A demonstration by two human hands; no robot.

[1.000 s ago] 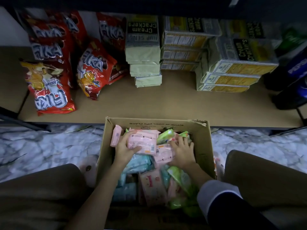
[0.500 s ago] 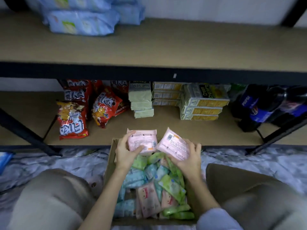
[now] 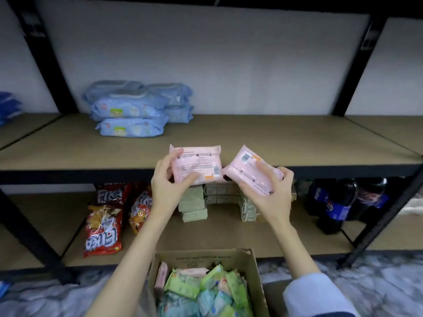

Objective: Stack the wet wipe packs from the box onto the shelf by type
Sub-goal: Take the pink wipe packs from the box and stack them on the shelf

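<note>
Since half a second ago both hands have risen from just above the box (image 3: 249,268) to the front edge of the upper shelf (image 3: 297,138). The left hand (image 3: 169,186) grips a pink pack (image 3: 196,165) between thumb and curled fingers; the right hand (image 3: 272,191) grips a second pink pack (image 3: 249,170), tilted, their corners touching. Both show printed backs with barcodes. Blue wipe packs (image 3: 130,115) sit stacked on the shelf's left; green, blue and pink packs fill the box.
</note>
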